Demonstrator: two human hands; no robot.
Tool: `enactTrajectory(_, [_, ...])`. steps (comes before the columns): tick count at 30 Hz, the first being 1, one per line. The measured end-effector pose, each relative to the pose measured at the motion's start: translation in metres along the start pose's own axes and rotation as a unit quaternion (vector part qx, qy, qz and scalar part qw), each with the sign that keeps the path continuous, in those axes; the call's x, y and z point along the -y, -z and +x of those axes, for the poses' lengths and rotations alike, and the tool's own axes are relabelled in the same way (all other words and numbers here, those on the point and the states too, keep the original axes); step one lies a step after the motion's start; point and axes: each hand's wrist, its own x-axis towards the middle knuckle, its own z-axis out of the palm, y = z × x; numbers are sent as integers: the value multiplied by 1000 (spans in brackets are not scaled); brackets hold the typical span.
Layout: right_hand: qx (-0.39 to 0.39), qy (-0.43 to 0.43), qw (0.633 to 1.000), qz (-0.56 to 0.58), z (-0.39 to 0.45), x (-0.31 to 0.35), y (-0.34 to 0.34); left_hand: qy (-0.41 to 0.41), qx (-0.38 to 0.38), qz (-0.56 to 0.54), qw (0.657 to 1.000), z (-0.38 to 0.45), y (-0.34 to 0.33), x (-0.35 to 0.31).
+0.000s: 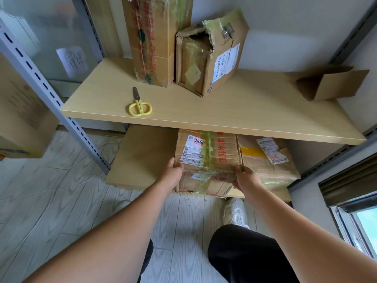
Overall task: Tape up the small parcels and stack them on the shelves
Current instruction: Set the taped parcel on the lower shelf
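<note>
Two hands: left hand (173, 171) and right hand (245, 178) grasp the near corners of the taped fruit carton (207, 158), fingers curled on its edges.
Carton place: centre of frame, on the lower shelf (142, 156), under the upper shelf (204, 111).
Risk, overhang: its near edge seems past the board; released early, it can tip.
Risk, neighbour: pushed crooked, it can jam against the labelled parcel (267, 158) at right.

The taped brown cardboard parcel (208, 158) on the lower shelf bears red characters "生鲜水果"; its white shipping labels' print is too small to read.
</note>
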Motion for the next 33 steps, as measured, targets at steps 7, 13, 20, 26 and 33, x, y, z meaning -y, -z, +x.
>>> enactTrajectory(7, [15, 8, 1000, 12, -5, 8, -1, -19, -4, -1, 1000, -2, 5, -10])
enactTrajectory(13, [5, -12, 996, -89, -10, 24, 1, -6, 50, 63, 997, -1, 15, -21])
enactTrajectory(20, [102, 20, 932, -348, -72, 90, -7, 16, -9, 204, 979, -22, 56, -56])
enactTrajectory(26, [108, 250, 924, -269, -134, 147, -32, -75, -90, 121, 986, -71, 106, -90])
enactTrajectory(33, [38, 374, 900, -218, -213, 199, 1, -206, -167, 84, 960, -148, 145, -129])
